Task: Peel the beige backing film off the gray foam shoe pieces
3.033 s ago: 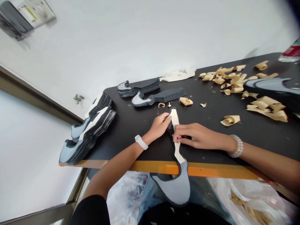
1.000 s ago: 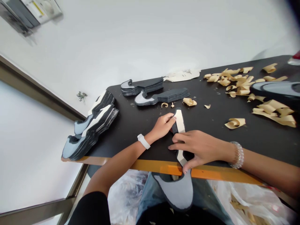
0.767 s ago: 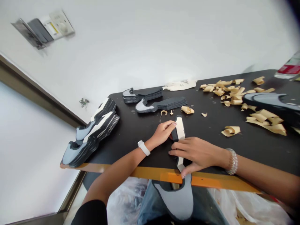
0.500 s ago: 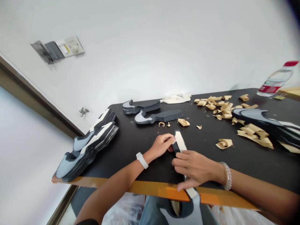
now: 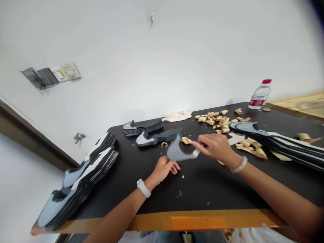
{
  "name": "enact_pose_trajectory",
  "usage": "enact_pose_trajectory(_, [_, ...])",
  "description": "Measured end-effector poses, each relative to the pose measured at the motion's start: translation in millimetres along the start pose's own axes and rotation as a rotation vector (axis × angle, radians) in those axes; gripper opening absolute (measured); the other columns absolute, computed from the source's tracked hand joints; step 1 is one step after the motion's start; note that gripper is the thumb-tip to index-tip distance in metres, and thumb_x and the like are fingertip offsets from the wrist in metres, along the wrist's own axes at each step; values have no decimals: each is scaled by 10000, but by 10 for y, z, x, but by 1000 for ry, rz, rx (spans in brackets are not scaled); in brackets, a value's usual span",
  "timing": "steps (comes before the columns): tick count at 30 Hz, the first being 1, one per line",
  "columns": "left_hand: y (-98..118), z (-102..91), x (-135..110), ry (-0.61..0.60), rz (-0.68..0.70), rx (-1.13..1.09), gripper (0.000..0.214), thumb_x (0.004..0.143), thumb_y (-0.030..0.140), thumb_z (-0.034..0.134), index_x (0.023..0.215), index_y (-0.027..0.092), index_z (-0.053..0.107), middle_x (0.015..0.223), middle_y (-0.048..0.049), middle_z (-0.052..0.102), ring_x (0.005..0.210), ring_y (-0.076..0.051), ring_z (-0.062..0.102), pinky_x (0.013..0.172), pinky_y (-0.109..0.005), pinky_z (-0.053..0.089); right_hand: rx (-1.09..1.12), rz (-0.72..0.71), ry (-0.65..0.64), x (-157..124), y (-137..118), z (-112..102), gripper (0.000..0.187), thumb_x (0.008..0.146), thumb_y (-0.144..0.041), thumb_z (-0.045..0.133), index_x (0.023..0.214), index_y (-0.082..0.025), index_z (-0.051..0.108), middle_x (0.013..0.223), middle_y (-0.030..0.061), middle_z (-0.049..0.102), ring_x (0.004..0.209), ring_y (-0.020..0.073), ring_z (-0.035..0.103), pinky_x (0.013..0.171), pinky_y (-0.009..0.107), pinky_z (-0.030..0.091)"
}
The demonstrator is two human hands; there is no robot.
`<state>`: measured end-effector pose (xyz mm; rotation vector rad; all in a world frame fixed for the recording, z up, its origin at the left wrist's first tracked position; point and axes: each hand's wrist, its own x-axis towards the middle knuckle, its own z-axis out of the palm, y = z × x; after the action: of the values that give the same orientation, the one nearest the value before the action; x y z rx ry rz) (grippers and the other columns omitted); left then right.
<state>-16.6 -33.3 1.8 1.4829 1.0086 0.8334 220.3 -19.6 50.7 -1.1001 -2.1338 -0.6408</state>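
Observation:
A curved, hook-shaped grey piece (image 5: 179,153), like a shoe-upper part, is raised over the black table, blurred by motion. My right hand (image 5: 215,146) is closed on its right end, where a pale strip shows. Below the piece's left edge is my left hand (image 5: 163,170), its fingers loosely bent and apart; whether it touches the piece I cannot tell. Just beyond the piece lie two stacks of similar pieces, a near one (image 5: 164,136) and a far one (image 5: 149,127). A curled tan paper strip (image 5: 186,140) lies close behind the held piece.
More stacked pieces with white strips lie at the left (image 5: 83,179) and at the right (image 5: 275,141). Several peeled paper curls (image 5: 220,121) are scattered at the back right, near a red-capped bottle (image 5: 259,96). Orange tape (image 5: 197,221) covers the table's front edge.
The piece has gone from lying across the table's front edge to being lifted and swung round. My right hand moved up and away with it. My left hand no longer grips its far end.

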Motion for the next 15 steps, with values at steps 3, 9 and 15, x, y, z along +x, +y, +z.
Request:
enact_pose_trajectory(3, [7, 14, 5, -13, -14, -23, 407, 810, 459, 496, 977, 102, 599, 655, -50, 625, 499, -103, 556, 500, -220, 458, -249, 398, -48, 48, 440, -125, 464, 885, -522, 409, 622, -173, 567, 505, 24, 541, 490, 128, 479, 495, 257, 191])
enact_pose_trajectory(9, [41, 25, 2, -10, -21, -14, 397, 806, 430, 486, 978, 87, 590, 654, -50, 623, 501, -98, 554, 498, -216, 456, -335, 875, -332, -203, 1292, -580, 500, 848, -613, 370, 777, -203, 648, 695, 116, 636, 641, 249, 553, 535, 306, 281])
enact_pose_trajectory(15, [14, 13, 6, -22, 7, -21, 377, 806, 412, 482, 970, 93, 598, 646, -40, 619, 491, -85, 545, 485, -196, 437, -376, 966, -499, -732, 1706, -794, 599, 767, -719, 390, 842, -196, 674, 782, 171, 653, 706, 310, 580, 574, 380, 340])
